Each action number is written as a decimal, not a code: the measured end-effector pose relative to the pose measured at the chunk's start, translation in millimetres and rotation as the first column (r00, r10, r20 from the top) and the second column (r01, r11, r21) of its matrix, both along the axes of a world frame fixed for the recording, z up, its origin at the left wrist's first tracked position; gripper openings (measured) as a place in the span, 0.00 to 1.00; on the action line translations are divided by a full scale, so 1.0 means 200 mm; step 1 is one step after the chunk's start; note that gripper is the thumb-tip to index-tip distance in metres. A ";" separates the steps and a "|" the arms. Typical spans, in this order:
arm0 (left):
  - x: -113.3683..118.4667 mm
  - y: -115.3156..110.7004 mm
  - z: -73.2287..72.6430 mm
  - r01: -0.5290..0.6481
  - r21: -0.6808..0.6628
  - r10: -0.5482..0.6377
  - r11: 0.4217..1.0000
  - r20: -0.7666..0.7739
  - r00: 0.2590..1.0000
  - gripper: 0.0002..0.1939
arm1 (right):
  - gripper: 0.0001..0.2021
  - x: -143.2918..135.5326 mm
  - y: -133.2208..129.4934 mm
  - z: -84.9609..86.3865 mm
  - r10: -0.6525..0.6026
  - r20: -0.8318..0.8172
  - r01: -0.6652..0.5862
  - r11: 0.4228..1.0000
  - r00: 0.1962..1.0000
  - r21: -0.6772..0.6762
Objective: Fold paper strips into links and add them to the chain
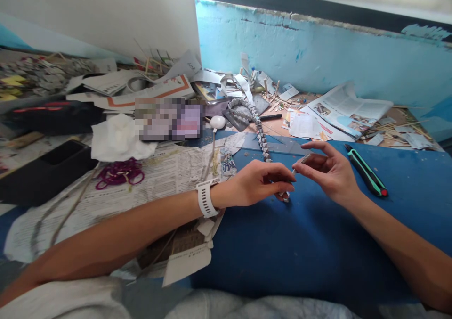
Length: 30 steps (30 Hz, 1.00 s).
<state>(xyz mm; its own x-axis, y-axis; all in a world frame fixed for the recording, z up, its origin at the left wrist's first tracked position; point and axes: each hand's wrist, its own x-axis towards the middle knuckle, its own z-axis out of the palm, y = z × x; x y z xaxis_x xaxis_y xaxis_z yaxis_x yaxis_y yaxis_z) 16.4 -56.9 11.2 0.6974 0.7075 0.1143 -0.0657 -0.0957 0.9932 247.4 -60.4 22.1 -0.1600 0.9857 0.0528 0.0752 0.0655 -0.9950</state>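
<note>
A grey-white chain of folded paper (263,142) runs from the back of the table down to my left hand (252,182). My left fingers are closed on its near end, and a bit of the chain shows below the fingertips. Close by on the right, my right hand (328,170) pinches a small folded paper strip (302,160) between thumb and forefinger, its other fingers raised. The strip's tip comes near my left fingertips; whether the two touch I cannot tell. A white watch strap (207,197) circles my left wrist.
A green and black utility knife (367,170) lies right of my right hand on the blue tabletop (282,253). Newspaper (165,192), purple cord (122,173) and a black case (45,168) lie left. Paper scraps and thin sticks (271,97) litter the back.
</note>
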 end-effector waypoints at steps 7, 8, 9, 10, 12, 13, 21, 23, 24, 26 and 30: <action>-0.03 0.02 0.02 0.015 0.308 0.003 0.951 -0.059 0.998 0.17 | 0.25 0.02 0.00 0.02 0.091 0.038 -0.091 0.996 0.995 -0.011; -0.03 0.02 0.02 0.006 0.321 0.013 0.947 -0.057 0.998 0.17 | 0.25 0.02 0.00 0.01 0.110 0.037 -0.110 0.994 0.993 -0.016; -0.03 0.03 0.01 -0.002 0.335 0.022 0.942 -0.057 0.998 0.16 | 0.24 0.02 0.00 0.01 0.129 0.037 -0.128 0.992 0.991 -0.020; -0.03 0.03 0.01 -0.009 0.348 0.032 0.937 -0.059 0.998 0.15 | 0.24 0.02 0.00 0.00 0.141 0.039 -0.140 0.990 0.989 -0.020; -0.03 0.04 0.01 -0.033 0.378 0.063 0.925 -0.068 0.996 0.12 | 0.23 0.01 -0.01 -0.01 0.142 0.054 -0.142 0.990 0.988 -0.012; -0.03 0.04 0.01 -0.044 0.393 0.079 0.919 -0.074 0.994 0.11 | 0.23 0.01 -0.01 -0.02 0.133 0.066 -0.133 0.991 0.989 -0.002; -0.03 0.06 0.00 -0.035 0.392 0.089 0.919 -0.121 0.989 0.09 | 0.23 -0.01 -0.05 -0.03 0.032 0.190 -0.055 0.992 0.981 0.117; -0.03 0.06 0.00 -0.039 0.382 0.094 0.923 -0.126 0.988 0.09 | 0.22 -0.02 -0.06 -0.04 -0.002 0.217 -0.034 0.987 0.976 0.160; -0.03 0.05 0.00 -0.043 0.377 0.099 0.925 -0.131 0.987 0.09 | 0.21 -0.02 -0.06 -0.05 -0.023 0.226 -0.020 0.982 0.974 0.188; -0.03 0.05 0.01 -0.058 0.371 0.120 0.927 -0.147 0.982 0.09 | 0.16 -0.02 -0.07 -0.06 -0.072 0.246 0.005 0.965 0.967 0.263; -0.02 0.03 0.02 -0.099 0.423 0.185 0.901 -0.169 0.968 0.07 | 0.07 -0.01 -0.08 -0.06 -0.051 0.309 -0.068 0.929 0.950 0.363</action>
